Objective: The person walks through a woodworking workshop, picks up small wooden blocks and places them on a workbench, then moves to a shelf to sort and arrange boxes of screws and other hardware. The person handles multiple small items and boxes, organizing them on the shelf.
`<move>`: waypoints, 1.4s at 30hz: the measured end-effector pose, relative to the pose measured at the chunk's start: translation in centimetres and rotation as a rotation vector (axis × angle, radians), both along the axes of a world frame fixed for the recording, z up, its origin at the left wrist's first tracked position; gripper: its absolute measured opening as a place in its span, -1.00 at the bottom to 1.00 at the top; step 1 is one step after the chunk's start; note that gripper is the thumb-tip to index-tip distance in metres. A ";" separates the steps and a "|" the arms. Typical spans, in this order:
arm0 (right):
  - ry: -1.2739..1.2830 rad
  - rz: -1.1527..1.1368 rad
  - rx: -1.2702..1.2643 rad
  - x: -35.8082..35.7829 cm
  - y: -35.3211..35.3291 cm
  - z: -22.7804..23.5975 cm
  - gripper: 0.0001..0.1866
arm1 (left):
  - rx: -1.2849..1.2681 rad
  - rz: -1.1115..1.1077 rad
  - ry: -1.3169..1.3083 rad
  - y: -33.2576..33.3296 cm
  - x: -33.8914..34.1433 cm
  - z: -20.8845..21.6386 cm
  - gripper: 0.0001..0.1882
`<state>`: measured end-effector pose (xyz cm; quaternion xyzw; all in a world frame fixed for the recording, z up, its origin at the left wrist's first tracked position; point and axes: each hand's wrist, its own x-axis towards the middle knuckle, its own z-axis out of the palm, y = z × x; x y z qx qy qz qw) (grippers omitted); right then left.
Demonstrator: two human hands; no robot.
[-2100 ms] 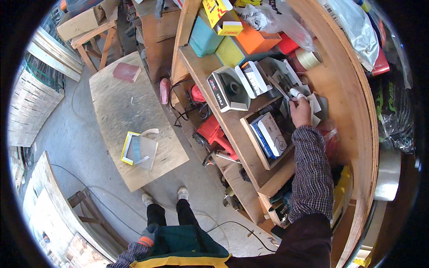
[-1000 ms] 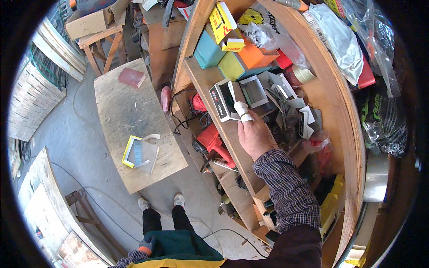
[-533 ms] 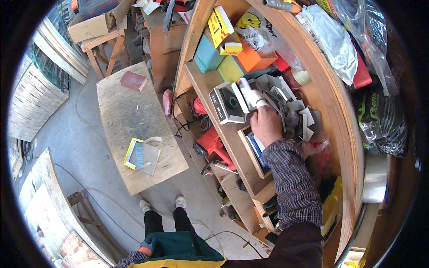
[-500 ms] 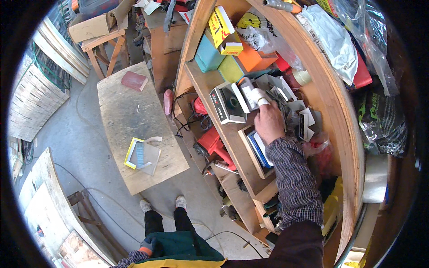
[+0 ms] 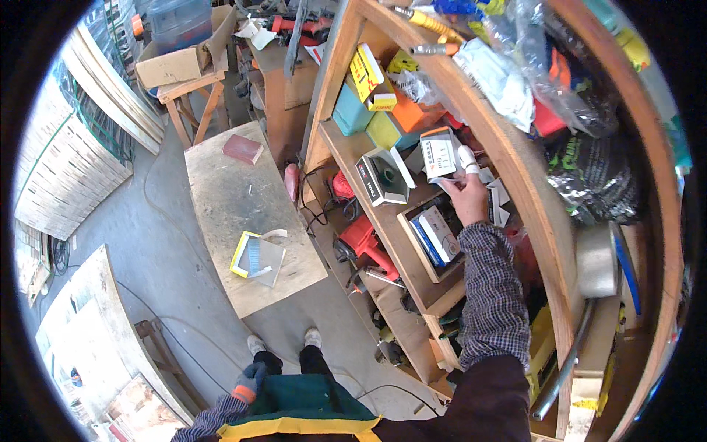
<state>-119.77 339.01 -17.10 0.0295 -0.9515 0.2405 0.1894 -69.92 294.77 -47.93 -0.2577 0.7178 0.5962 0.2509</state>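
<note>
Head view, looking down along a wooden shelf unit (image 5: 412, 221) on the person's right. Right hand (image 5: 468, 197) is raised to the middle shelf, sleeve in dark check; its fingers (image 5: 467, 156) are closed round a small white object, whose kind cannot be told at this size, and they touch the lower edge of a small white-and-grey box (image 5: 440, 153) standing upright on the shelf. Whether the hand also grips the box cannot be told. Just left of that box stands a grey carton with a round dark picture on its face (image 5: 384, 175), tilted outward. Behind these, a teal box (image 5: 350, 115), a yellow-green box (image 5: 384, 131) and an orange box (image 5: 410, 115) stand in a row, with a yellow carton (image 5: 366, 74) lying on top. Below the hand, an open wooden tray (image 5: 431, 243) holds a blue-and-white book-like pack (image 5: 436, 233). A red power tool (image 5: 366, 239) lies on the lower shelf. Left hand (image 5: 248, 381) hangs low by the hip, wearing a grey glove with an orange cuff; its fingers are curled loosely and hold nothing visible. Well apart to the left, a plywood surface (image 5: 236, 221) carries a yellow-rimmed pack (image 5: 256, 258) and a reddish block (image 5: 241, 149).
</note>
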 end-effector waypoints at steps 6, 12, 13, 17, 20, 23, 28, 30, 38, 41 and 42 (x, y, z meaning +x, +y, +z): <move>0.122 -0.026 0.010 5.7 -3.8 0.3 -0.63 | 0.118 0.018 0.393 3.1 -15.5 9.6 -0.65; 0.049 0.220 -0.243 15.4 -16.2 1.6 -0.64 | 0.780 0.086 0.702 9.5 -27.6 23.7 -0.01; -0.005 0.255 -0.079 17.1 -18.5 2.1 -0.65 | 0.657 0.134 0.782 9.3 -27.7 25.7 -0.02; 0.028 0.546 -0.105 23.8 -27.5 3.7 -0.65 | 0.215 0.280 1.043 3.3 -25.0 30.4 -0.25; 0.063 0.794 -0.233 27.4 -32.2 4.0 -0.66 | 0.191 0.604 1.075 0.1 -18.7 31.4 -0.30; -0.066 1.060 -0.389 31.8 -36.1 4.0 -0.70 | 0.756 0.886 0.926 -3.6 -11.9 32.2 -0.17; -0.222 1.388 -0.472 38.4 -40.1 4.5 -0.75 | 0.773 1.161 1.030 -5.5 -1.1 32.8 -0.01; -0.327 1.510 -0.513 41.4 -41.8 4.4 -0.76 | 0.743 1.242 1.073 -6.3 3.0 32.3 0.00; -0.686 1.883 -0.341 52.3 -44.8 2.9 -0.53 | 0.671 1.953 1.401 -8.0 25.3 27.8 -0.05; -0.724 1.899 -0.161 54.3 -45.3 0.7 -0.54 | 0.550 2.133 1.520 -9.1 37.0 24.7 -0.03; -0.729 1.891 -0.113 55.1 -45.5 -0.1 -0.55 | 0.482 2.255 1.530 -9.6 41.2 23.7 -0.02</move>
